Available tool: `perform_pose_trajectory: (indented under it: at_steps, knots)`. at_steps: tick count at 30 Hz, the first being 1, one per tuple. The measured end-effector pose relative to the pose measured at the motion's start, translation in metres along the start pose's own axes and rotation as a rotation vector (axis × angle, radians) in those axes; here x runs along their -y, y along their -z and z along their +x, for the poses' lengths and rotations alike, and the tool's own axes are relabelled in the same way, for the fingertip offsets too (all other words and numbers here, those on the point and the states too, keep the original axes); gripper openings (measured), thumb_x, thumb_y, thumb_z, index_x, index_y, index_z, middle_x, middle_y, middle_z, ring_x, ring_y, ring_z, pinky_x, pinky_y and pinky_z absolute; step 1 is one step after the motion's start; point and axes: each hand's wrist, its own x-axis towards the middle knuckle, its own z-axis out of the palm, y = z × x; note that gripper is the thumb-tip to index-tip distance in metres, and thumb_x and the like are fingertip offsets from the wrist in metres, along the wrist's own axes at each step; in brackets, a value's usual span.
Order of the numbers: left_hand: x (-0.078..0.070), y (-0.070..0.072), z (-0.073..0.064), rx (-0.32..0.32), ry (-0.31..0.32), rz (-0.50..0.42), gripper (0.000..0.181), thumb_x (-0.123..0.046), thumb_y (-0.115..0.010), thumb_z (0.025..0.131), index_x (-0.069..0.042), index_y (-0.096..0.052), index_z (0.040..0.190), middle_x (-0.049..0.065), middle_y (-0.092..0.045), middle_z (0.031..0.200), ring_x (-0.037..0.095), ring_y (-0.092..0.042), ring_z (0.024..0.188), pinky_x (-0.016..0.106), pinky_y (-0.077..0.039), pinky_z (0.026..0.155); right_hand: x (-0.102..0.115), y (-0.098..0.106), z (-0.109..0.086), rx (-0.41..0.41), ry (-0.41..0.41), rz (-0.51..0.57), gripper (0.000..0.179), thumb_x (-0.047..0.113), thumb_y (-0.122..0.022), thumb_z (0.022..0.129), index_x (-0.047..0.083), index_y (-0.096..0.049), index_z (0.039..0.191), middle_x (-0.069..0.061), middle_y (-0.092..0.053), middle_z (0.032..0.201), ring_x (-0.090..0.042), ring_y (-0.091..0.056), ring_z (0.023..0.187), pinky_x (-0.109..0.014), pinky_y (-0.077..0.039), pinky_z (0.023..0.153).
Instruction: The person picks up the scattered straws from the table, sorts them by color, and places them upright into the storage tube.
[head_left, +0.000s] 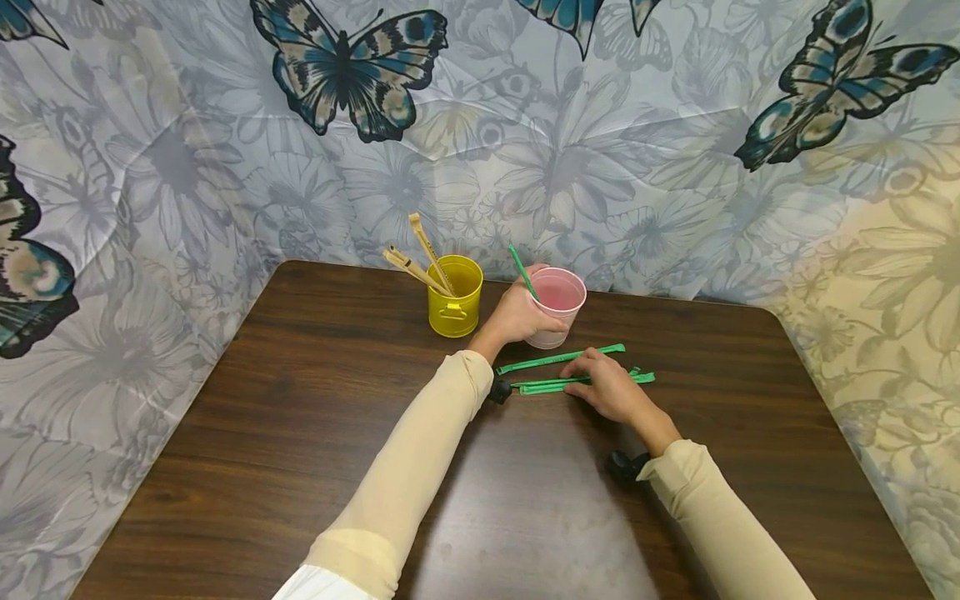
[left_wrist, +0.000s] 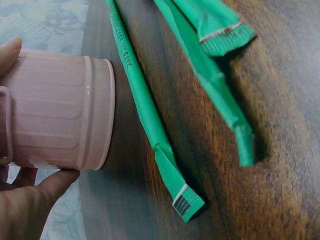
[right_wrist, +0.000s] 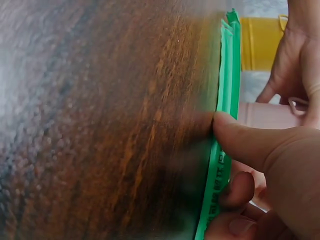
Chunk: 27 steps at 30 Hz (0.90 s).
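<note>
My left hand [head_left: 516, 315] grips a small pink bucket [head_left: 558, 315] near the back of the table, thumb and fingers round its side. One green paper-wrapped straw [head_left: 522, 271] leans up out of that bucket. In front of it, another green straw [head_left: 540, 362] lies apart on the tabletop. My right hand [head_left: 609, 387] pinches the green wrapped straws [head_left: 540, 387] lying nearer to me. The right wrist view has the thumb [right_wrist: 240, 137] on one side of those straws [right_wrist: 225, 95] and curled fingers on the other. How many it pinches, I cannot tell.
A yellow bucket [head_left: 453, 321] stands left of the pink one, with several tan paper-wrapped straws [head_left: 429, 254] leaning in it. The dark wooden table [head_left: 262, 433] meets a butterfly-printed cloth [head_left: 555, 167] at the back.
</note>
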Motion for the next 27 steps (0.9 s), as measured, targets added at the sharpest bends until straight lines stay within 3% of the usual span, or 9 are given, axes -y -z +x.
perform_pose_trajectory:
  at_steps: [14, 27]
  knots:
    - [0.000, 0.000, -0.001, 0.005, -0.020, -0.004, 0.099, -0.010, -0.096, 0.066, -0.014, -0.041, 0.149, 0.008, -0.065, 0.133, 0.021, -0.061, 0.125, 0.033, -0.050, 0.107, 0.006, 0.005, -0.001, 0.002, 0.016, 0.023, 0.012, 0.010, -0.079, 0.087, 0.012, -0.070, 0.095, -0.004, -0.069, 0.098, -0.028, -0.070, 0.099, -0.045, -0.057, 0.087]
    - [0.000, 0.000, 0.001, -0.004, 0.016, 0.033, 0.104, -0.014, -0.097, 0.065, -0.015, -0.039, 0.151, 0.006, -0.065, 0.134, 0.019, -0.061, 0.125, 0.032, -0.050, 0.107, 0.015, 0.036, -0.007, -0.071, 0.048, 0.077, 0.017, 0.006, -0.080, 0.086, 0.013, -0.068, 0.095, -0.002, -0.067, 0.099, -0.023, -0.069, 0.097, -0.036, -0.055, 0.080]
